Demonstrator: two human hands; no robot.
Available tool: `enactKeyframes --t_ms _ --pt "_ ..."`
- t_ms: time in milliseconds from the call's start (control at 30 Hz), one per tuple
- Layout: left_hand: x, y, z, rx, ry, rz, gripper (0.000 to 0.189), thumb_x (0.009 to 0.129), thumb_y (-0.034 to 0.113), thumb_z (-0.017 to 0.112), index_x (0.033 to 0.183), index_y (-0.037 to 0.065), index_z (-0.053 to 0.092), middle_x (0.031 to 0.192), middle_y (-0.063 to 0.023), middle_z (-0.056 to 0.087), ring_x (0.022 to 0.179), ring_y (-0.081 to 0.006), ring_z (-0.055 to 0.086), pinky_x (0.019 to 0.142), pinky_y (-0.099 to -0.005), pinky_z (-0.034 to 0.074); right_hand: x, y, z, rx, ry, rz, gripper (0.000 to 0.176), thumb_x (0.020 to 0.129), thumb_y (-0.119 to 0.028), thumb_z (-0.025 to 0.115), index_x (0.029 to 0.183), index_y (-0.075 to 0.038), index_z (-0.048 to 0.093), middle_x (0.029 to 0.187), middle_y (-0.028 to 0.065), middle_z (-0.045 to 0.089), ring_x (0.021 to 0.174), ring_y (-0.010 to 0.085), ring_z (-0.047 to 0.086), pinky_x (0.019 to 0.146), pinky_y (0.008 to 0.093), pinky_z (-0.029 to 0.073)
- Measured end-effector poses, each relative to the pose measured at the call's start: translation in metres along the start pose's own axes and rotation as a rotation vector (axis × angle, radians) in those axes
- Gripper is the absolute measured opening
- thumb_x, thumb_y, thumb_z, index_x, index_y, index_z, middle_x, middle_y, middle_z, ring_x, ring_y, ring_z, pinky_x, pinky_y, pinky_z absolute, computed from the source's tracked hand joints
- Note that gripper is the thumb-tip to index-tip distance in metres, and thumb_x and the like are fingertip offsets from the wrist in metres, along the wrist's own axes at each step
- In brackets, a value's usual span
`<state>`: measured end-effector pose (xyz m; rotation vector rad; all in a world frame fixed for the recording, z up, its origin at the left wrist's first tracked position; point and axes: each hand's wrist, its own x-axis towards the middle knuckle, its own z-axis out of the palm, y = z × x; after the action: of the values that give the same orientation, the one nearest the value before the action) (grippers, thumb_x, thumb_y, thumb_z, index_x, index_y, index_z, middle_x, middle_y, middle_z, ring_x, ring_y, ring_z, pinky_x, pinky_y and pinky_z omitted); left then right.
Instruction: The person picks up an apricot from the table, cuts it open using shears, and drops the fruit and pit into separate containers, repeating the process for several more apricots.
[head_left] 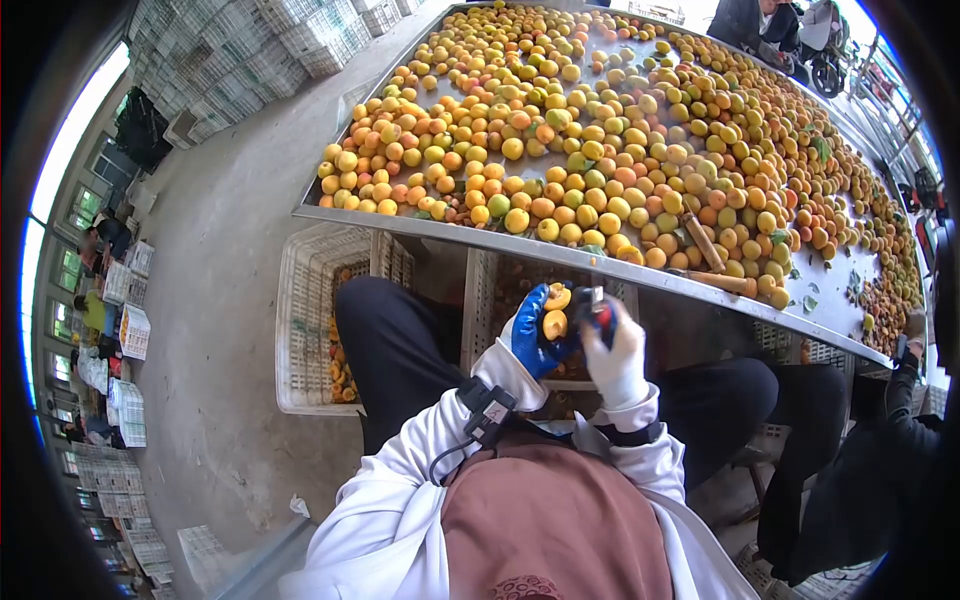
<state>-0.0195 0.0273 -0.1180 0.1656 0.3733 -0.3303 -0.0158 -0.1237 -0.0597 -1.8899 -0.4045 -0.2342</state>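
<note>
My left hand (535, 335), in a blue-coated glove, is closed around an apricot split into two halves (556, 310), their orange cut faces turned up. Close beside it on the right is my right hand (615, 350) in a white glove. Its fingers close on a small red-and-dark tool with a metal part (600, 308); motion blurs it, and I cannot make out its exact kind. Both hands are above my lap, just below the near edge of the metal table (440, 230). Many whole apricots (590, 150) cover the table.
Two wooden-looking handles (703, 243) lie among the fruit. A white crate (300, 330) with apricot pieces stands at my left, another crate (480, 300) under the table. A co-worker's sleeve (900, 385) is at right; another person (750, 25) is across the table. Stacked crates (240, 60) stand back left.
</note>
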Motion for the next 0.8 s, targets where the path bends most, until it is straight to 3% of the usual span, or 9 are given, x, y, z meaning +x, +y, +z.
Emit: enactKeyframes --t_ms 67,100,167,200,233,300,433,700,800 --pt "-0.002 0.0 -0.004 0.044 0.017 -0.043 0.045 0.102 0.049 0.046 0.124 0.013 0.06 0.102 -0.0129 0.07 0.081 -0.0261 0.067 0.075 -0.046 0.059 0.002 -0.004 -0.016 0.188 0.06 0.113 0.022 0.093 -0.003 0.061 0.114 0.001 0.062 0.08 0.0035 0.065 0.068 0.0107 0.061 0.06 0.0256 0.048" --pt "-0.004 -0.002 0.0 0.04 0.023 -0.046 0.045 0.102 0.049 0.046 0.124 0.013 0.06 0.102 -0.0129 0.07 0.081 -0.0261 0.067 0.075 -0.046 0.059 0.003 -0.003 -0.019 0.503 0.048 0.294 0.018 0.097 -0.007 0.057 0.112 0.0 0.063 0.081 0.0012 0.063 0.065 0.0085 0.057 0.058 0.0229 0.046" --pt "-0.006 -0.004 0.006 0.305 0.062 0.035 0.05 0.101 0.05 0.047 0.122 0.007 0.06 0.108 -0.0141 0.068 0.094 -0.0243 0.066 0.066 -0.0372 0.057 0.01 -0.001 -0.025 0.711 0.083 0.372 0.017 0.099 -0.01 0.056 0.11 0.0 0.063 0.084 0.0027 0.063 0.065 0.0086 0.057 0.057 0.0228 0.046" --pt "-0.005 -0.008 0.008 0.379 0.107 0.072 0.049 0.101 0.051 0.047 0.117 0.007 0.062 0.094 -0.0113 0.068 0.079 -0.0215 0.065 0.058 -0.0349 0.055 0.014 -0.004 -0.025 0.86 0.102 0.409 0.02 0.099 -0.012 0.057 0.112 0.002 0.062 0.084 0.0045 0.062 0.063 0.0109 0.057 0.056 0.0246 0.048" --pt "-0.005 -0.01 0.01 0.379 0.113 0.064 0.049 0.101 0.051 0.047 0.117 0.007 0.062 0.094 -0.0113 0.068 0.079 -0.0215 0.065 0.058 -0.0349 0.055 0.017 -0.011 -0.021 1.042 0.15 0.412 0.024 0.1 -0.016 0.056 0.113 0.003 0.06 0.084 0.0066 0.061 0.063 0.0138 0.057 0.055 0.0264 0.048" --pt "-0.006 -0.016 0.015 0.68 0.17 0.117 0.049 0.1 0.053 0.049 0.111 0.009 0.066 0.075 -0.0027 0.06 0.062 -0.0124 0.059 0.05 -0.0282 0.051 0.019 -0.009 -0.025 1.122 0.146 0.475 0.026 0.1 -0.022 0.056 0.112 0.002 0.058 0.082 0.0062 0.058 0.062 0.0153 0.054 0.054 0.0281 0.047" --pt "-0.008 -0.033 0.02 0.875 0.208 0.139 0.046 0.099 0.052 0.053 0.104 0.009 0.068 0.072 -0.0009 0.057 0.056 -0.01 0.054 0.045 -0.0249 0.046 0.031 0.001 -0.015 1.454 0.317 0.352 0.026 0.101 -0.028 0.057 0.092 -0.004 0.055 0.072 0.0019 0.048 0.055 0.0125 0.044 0.047 0.0284 0.034" --pt "-0.009 -0.048 0.024 0.948 0.158 0.234 0.038 0.101 0.044 0.053 0.103 0.008 0.065 0.078 -0.0017 0.062 0.056 -0.0091 0.056 0.043 -0.0243 0.042 0.027 0.022 0.001 1.28 0.396 0.242 0.026 0.099 -0.028 0.057 0.095 -0.002 0.056 0.071 0.0081 0.055 0.054 0.0173 0.05 0.048 0.0307 0.039" --pt "-0.005 -0.051 0.019 0.991 0.198 0.245 0.032 0.102 0.038 0.055 0.103 0.007 0.063 0.083 -0.0012 0.062 0.063 -0.01 0.056 0.053 -0.0262 0.046 0.017 0.03 0.014 1.102 0.44 0.216 0.025 0.1 -0.026 0.057 0.1 0.0 0.057 0.073 0.0097 0.057 0.056 0.0177 0.052 0.049 0.0301 0.041"
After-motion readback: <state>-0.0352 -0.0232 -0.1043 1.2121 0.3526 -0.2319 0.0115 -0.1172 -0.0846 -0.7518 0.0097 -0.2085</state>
